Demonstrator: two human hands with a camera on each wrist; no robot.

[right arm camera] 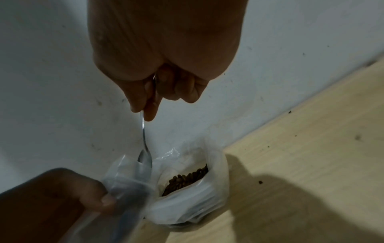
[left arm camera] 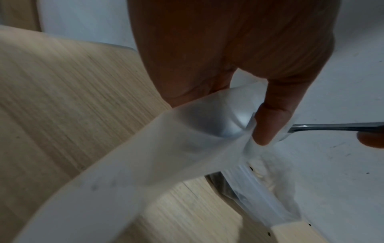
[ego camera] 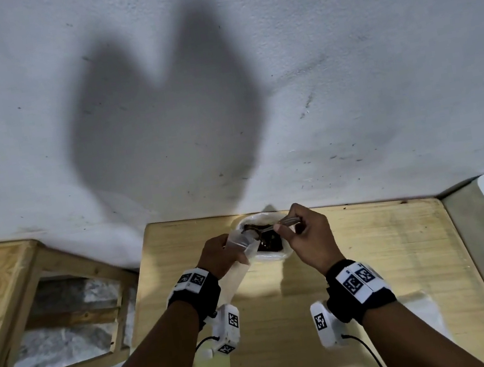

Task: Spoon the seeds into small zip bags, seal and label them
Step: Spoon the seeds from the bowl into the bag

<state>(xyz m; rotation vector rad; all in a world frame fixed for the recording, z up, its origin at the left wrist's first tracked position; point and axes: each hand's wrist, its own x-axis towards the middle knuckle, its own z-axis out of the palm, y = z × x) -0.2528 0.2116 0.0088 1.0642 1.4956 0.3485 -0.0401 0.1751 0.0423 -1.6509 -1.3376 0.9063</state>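
Seeds (right arm camera: 188, 178), brown, fill one white plastic bag (right arm camera: 199, 203) at the wooden table's (ego camera: 371, 258) far edge; left hand (ego camera: 218, 254) pinches one clear zip bag (left arm camera: 166, 156), right hand (ego camera: 306, 236) pinches one metal spoon (right arm camera: 144, 144) dipping inside.

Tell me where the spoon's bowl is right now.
In the right wrist view, the spoon bowl sits inside the mouth of the zip bag held by the left hand.

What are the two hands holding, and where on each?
Left hand pinches the small clear zip bag near its open mouth; right hand pinches the metal spoon by its handle.

Head view looks down; both wrist views close in — sharing the spoon (right arm camera: 143, 131).
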